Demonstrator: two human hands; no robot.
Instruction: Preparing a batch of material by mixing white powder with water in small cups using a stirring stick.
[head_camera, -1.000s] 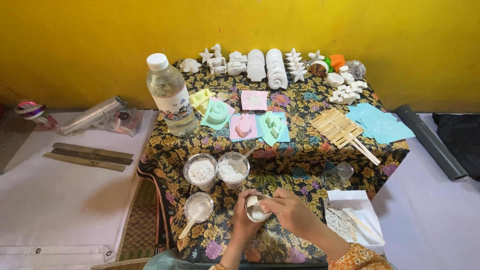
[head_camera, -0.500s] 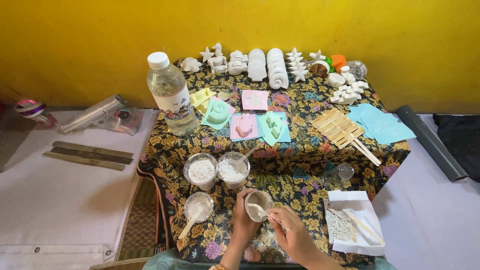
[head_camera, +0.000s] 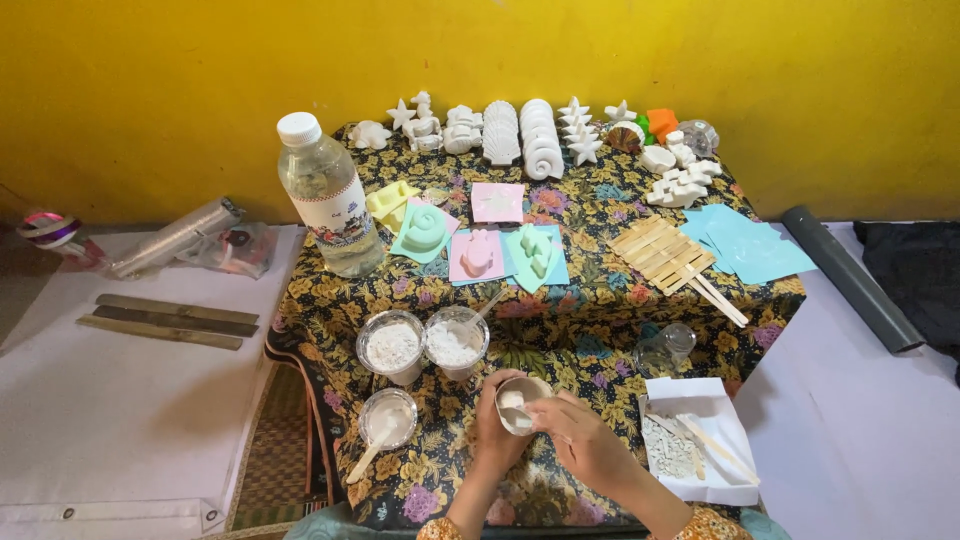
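Left hand (head_camera: 495, 440) is closed around the small cup (head_camera: 520, 400), which I hold tilted just in front of the two powder cups (head_camera: 425, 345), so my right hand (head_camera: 580, 445), fingers together, can scrape inside.

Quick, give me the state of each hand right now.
Left hand: closed around the small cup, holding it up.
Right hand: fingers pinched at the cup's rim, on a small white tool or paste; which one cannot be told.

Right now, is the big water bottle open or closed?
Closed: the water bottle stands upright with its white cap on.
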